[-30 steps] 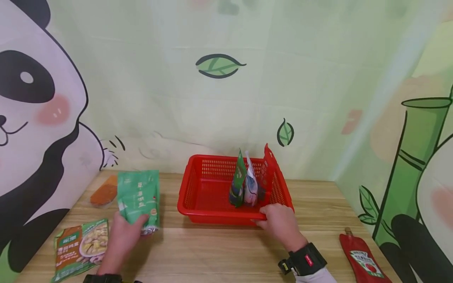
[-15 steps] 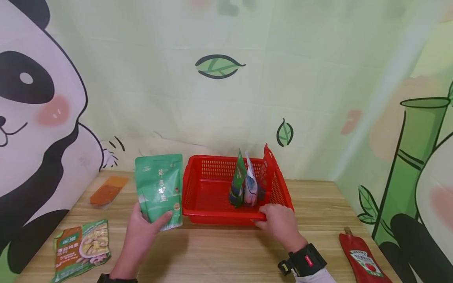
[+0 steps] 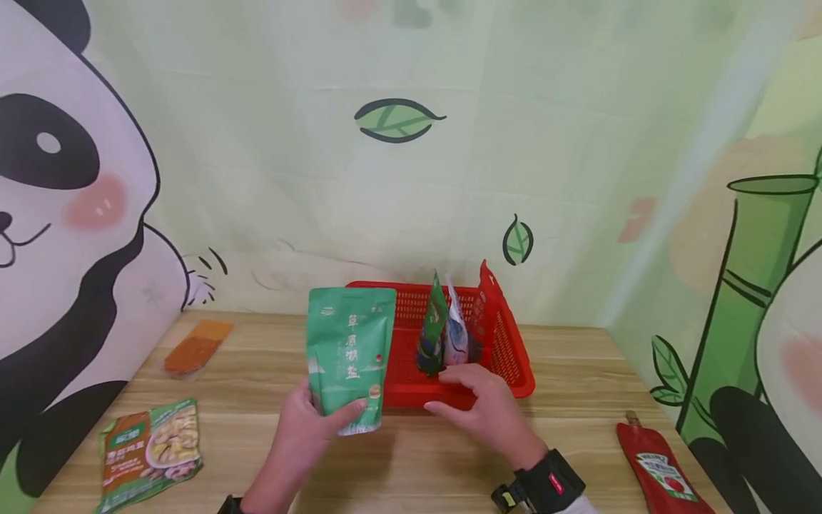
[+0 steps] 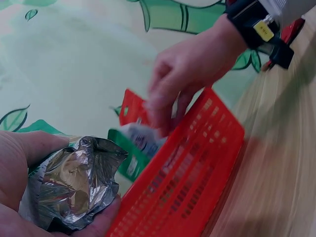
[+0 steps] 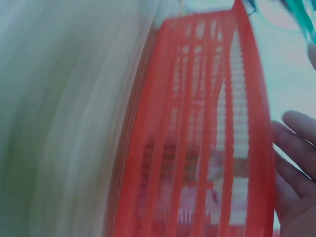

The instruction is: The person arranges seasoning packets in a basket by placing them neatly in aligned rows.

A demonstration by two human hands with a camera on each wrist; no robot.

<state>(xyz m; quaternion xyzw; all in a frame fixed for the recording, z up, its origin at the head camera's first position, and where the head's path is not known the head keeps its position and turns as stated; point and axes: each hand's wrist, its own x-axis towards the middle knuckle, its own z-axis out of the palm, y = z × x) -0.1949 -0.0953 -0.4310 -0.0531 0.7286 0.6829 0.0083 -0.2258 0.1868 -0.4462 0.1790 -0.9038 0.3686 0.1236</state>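
- The table [image 3: 578, 407] is wood-grained, with a pale green cloth wall [image 3: 263, 171] behind it, printed with a panda [image 3: 64, 243], leaves and bamboo [image 3: 767, 250].
- On the table's left lie an orange packet [image 3: 198, 346] and a brown-and-green bag [image 3: 150, 453]; on the right lies a red ketchup pouch [image 3: 661, 471].
- Near the wall sits a red basket [image 3: 411, 394] holding a green packet [image 3: 433, 328], a white packet [image 3: 457, 335] and a red packet [image 3: 484, 307], all upright in its right half.
- Since half a second ago, the green pouch [image 3: 349, 350] has moved right, from beside the basket's left end to in front of its left part, hiding it.
- The right hand [image 3: 488, 407] has released the front rim and shifted left; its fingers are extended, thumb apart, just by that rim.
- The left hand [image 3: 315, 421] grasps the green pouch low down, thumb across its front.
- The green pouch's long axis is nearly upright, its flat top edge uppermost and its printed front towards the head camera; its crinkled silver base shows in the left wrist view.
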